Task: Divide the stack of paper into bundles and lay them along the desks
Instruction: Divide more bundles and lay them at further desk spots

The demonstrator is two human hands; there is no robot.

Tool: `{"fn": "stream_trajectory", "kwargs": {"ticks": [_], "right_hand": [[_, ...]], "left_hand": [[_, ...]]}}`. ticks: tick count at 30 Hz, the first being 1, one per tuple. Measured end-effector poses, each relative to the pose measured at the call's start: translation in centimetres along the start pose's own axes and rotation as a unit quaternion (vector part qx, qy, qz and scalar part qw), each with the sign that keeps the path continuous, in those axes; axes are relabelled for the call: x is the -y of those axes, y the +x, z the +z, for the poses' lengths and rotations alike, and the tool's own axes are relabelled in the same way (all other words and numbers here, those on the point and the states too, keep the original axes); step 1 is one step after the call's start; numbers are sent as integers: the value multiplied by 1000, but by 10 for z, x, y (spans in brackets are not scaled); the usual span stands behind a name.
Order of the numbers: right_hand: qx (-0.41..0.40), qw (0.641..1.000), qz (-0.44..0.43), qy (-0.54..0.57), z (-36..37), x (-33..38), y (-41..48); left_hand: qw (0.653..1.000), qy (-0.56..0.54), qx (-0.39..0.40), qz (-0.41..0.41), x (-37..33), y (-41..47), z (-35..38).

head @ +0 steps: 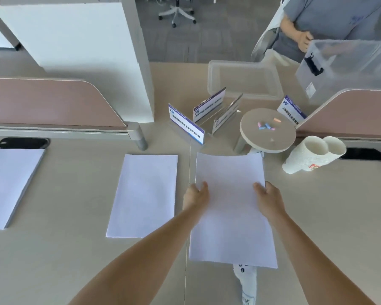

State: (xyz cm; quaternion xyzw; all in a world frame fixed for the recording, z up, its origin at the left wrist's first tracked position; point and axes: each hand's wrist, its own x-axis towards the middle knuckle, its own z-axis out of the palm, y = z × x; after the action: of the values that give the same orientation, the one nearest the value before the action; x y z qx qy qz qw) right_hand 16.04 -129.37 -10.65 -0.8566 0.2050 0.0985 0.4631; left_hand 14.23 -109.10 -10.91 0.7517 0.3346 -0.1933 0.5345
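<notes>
Three paper lots show: the thick stack (8, 186) at far left, a laid bundle (143, 194) beside it, and a held bundle (231, 208) just right of the counter (75, 249) seam, spaced evenly so the row continues along the counter. Left hand (196, 194) and right hand (269, 197) pinch its long edges, thumbs on top, fingers closed on the sheets. Both forearms reach forward, roughly parallel; its far edge curls upward, apparently not yet flat.
</notes>
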Motion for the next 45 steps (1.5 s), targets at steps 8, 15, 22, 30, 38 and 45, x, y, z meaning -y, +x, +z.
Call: {"fn": "stream_trajectory", "kwargs": {"ticks": [8, 15, 22, 30, 38, 45], "right_hand": [[40, 998, 41, -40, 32, -29, 60], [73, 995, 52, -42, 39, -38, 78], [69, 987, 67, -131, 42, -32, 80], [53, 974, 145, -164, 46, -33, 84], [60, 980, 145, -125, 39, -39, 82], [54, 971, 185, -140, 12, -76, 45]], "left_hand": [[994, 59, -39, -77, -1, 52, 32], [995, 16, -63, -72, 3, 59, 41], [986, 137, -93, 7, 8, 65, 38], [995, 54, -67, -49, 3, 73, 36], [995, 68, -56, -50, 1, 71, 39], [988, 99, -49, -106, 37, 40, 34]]}}
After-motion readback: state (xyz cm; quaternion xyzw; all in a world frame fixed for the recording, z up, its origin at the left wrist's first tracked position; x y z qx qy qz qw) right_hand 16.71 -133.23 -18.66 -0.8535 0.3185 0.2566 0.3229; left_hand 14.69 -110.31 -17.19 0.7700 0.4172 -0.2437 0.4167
